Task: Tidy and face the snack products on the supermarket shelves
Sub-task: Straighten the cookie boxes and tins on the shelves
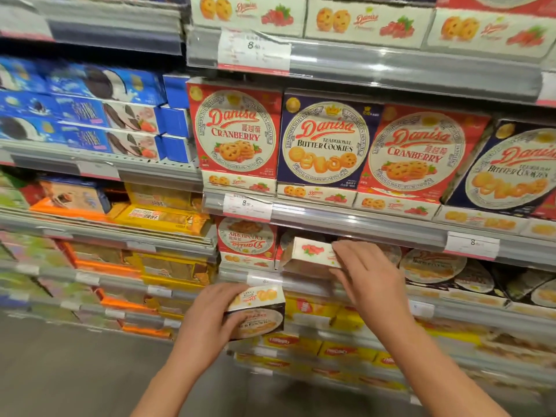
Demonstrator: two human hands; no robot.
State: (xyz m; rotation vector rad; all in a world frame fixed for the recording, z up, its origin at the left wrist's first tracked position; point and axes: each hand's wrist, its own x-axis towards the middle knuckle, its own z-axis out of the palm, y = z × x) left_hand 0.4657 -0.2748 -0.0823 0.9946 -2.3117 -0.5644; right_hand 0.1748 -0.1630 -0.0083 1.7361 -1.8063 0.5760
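My left hand [210, 314] grips a Danisa cookie box [258, 311], held upside down in front of the lower shelf. My right hand [367, 278] rests its fingers on a white cranberry cookie box [307, 254] that lies tilted in a gap on the lower Danisa shelf. To the left of that gap stands a red Danisa cranberry box [246, 239], also upside down. On the shelf above, red cranberry boxes [237, 130] and a blue butter cookie box [325, 142] stand upright and face out.
Round-label cookie boxes [433, 266] fill the lower shelf to the right. Blue sandwich-cookie boxes [90, 109] and yellow and orange packs [162, 218] sit on the left shelves. Price tags [246, 207] hang on the shelf rails. Yellow packs [313, 308] lie below my hands.
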